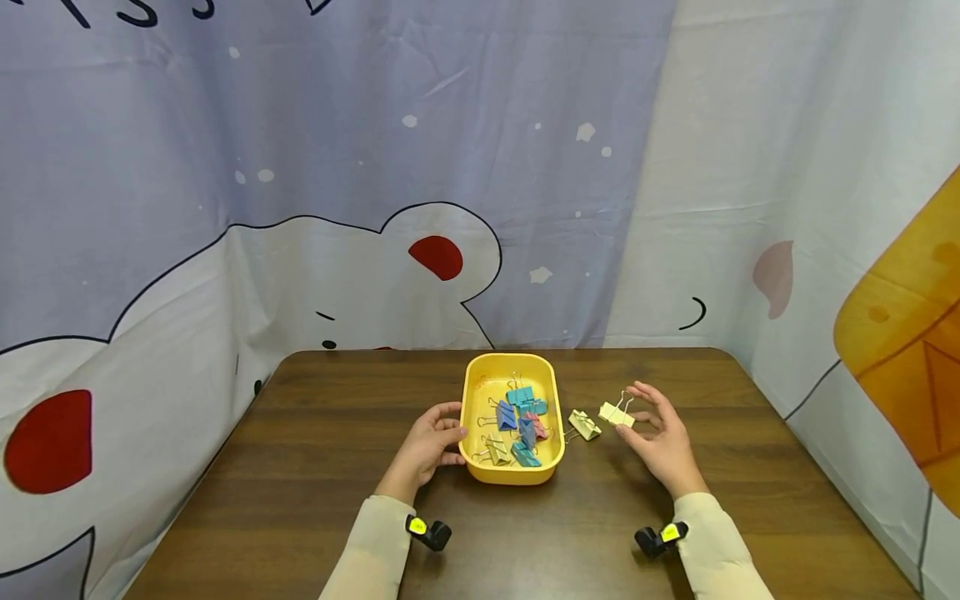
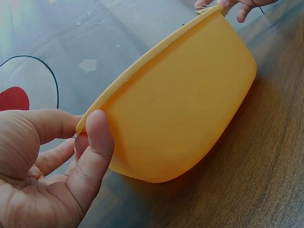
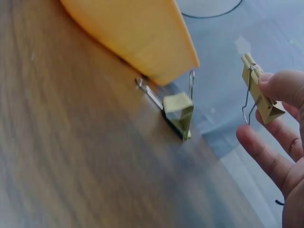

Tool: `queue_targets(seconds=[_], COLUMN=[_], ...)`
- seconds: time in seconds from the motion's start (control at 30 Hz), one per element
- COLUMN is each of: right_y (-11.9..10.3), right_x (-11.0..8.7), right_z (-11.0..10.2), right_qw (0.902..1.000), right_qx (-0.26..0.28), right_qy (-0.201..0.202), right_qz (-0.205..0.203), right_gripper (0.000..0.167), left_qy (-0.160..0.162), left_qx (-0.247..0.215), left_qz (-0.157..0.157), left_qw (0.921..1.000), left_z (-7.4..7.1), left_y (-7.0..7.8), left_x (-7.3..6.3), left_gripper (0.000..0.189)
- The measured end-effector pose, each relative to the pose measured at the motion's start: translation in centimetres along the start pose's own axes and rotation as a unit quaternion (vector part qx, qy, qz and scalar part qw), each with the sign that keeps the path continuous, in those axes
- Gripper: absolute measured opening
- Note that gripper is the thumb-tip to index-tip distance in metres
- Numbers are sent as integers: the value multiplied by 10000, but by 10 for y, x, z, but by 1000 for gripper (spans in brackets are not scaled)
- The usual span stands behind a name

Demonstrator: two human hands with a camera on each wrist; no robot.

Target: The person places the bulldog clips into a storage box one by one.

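Observation:
My left hand [image 1: 426, 443] pinches the left rim of a yellow plastic tray [image 1: 513, 475], thumb on the outer wall in the left wrist view. Inside lie teal [image 1: 521, 395], blue [image 1: 506, 416], pink [image 1: 537, 423] and yellow [image 1: 497, 450] binder clips, wire handles out. Right of the tray, my right hand [image 1: 666, 442] holds a pale yellow binder clip [image 3: 260, 90] between thumb and fingers, raised off the table. A second pale yellow binder clip [image 1: 584, 424] lies on the table between the tray and that hand, its handles spread.
The brown wooden table [image 1: 330, 492] reaches back to a printed curtain [image 1: 337, 283] hanging behind it. More curtain [image 1: 810, 433] runs along the right side. Each wrist carries a small black camera [image 1: 429, 533].

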State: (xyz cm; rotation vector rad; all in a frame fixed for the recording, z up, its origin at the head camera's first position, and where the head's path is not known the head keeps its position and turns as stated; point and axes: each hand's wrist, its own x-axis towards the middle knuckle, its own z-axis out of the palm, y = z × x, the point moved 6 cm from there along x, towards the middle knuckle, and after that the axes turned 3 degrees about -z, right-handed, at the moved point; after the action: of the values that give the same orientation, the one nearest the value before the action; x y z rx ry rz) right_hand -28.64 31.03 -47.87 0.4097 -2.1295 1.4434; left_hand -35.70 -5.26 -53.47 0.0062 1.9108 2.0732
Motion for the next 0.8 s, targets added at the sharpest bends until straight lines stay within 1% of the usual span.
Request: queue_targets(seconds=[0.2,0.3,0.5,0.8], right_y=[-6,-11,-19,-26], right_x=[6,9,15,20], right_z=[9,15,26,46], right_qw=[9982,9966,9949,9934], right_qx=[584,813,989,1113], right_qy=[94,127,179,84], right_qz=[19,-55,-101,-247], right_gripper=[75,76,76,73], left_qy=[-35,-59,-82,-41], left_qx=[-37,-63,-74,-40], left_qz=[20,22,29,21], left_qw=[10000,10000,9999,10000], left_z=[-1,-1,0,-1], left_y=[-1,-2,-3,-3], left_x=[2,3,4,2], left_gripper=[53,53,54,52])
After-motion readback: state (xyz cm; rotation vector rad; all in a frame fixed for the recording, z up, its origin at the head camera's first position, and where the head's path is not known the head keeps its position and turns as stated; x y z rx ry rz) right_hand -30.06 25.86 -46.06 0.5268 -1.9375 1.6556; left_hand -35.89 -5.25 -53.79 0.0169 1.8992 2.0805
